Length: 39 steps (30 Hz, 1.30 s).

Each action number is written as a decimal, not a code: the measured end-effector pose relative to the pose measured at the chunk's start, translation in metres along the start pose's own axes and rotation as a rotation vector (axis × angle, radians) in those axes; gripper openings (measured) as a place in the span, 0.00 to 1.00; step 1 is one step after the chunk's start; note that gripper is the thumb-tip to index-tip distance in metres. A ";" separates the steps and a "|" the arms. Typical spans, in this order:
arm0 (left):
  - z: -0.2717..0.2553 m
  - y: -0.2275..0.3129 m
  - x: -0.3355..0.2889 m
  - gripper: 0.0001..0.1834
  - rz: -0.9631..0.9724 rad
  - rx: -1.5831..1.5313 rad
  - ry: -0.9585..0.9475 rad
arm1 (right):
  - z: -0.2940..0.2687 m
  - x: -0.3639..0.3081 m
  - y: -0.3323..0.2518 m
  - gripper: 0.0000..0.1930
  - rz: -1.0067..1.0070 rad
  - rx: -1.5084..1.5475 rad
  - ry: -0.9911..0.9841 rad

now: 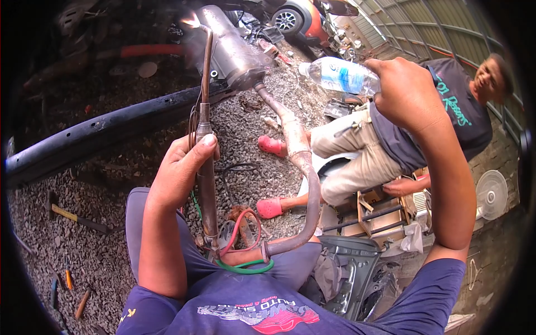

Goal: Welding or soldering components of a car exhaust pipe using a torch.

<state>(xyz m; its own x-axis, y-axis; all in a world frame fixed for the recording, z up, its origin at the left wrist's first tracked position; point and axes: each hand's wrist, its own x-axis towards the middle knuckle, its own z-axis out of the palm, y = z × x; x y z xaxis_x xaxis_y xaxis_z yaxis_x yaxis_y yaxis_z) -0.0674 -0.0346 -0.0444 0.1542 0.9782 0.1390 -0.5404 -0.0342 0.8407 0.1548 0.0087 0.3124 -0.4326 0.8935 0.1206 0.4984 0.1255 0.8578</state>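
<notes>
My left hand is wrapped round the handle of a gas torch, thumb along its side. The torch stands nearly upright in the picture, its bent tip by the far end of a grey metal muffler. A bright flame burns at that tip. From the muffler's near end a curved exhaust pipe runs down to my lap. My right hand, raised, grips a clear plastic water bottle lying on its side in the air, its cap end toward the muffler. Red and green hoses loop below the torch.
A dark metal beam crosses the left side over gravel. A hammer and several hand tools lie there. At the right sits a person in pink clogs, beside a wooden crate. An orange car stands at the back.
</notes>
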 end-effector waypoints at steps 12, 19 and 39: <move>0.002 0.001 0.000 0.24 0.009 0.009 -0.005 | -0.006 -0.003 -0.009 0.20 -0.010 0.014 -0.033; 0.000 -0.001 0.001 0.25 0.017 0.007 -0.010 | -0.003 -0.004 -0.010 0.18 -0.038 0.020 -0.015; 0.004 -0.001 -0.002 0.17 -0.022 -0.069 0.037 | 0.008 -0.002 -0.001 0.13 -0.059 0.065 -0.091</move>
<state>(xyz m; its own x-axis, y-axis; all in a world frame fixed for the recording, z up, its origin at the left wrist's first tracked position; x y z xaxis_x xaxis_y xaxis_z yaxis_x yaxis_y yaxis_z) -0.0640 -0.0378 -0.0430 0.1369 0.9854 0.1009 -0.5931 0.0000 0.8051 0.1609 0.0101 0.3070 -0.3938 0.9189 0.0224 0.5228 0.2039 0.8277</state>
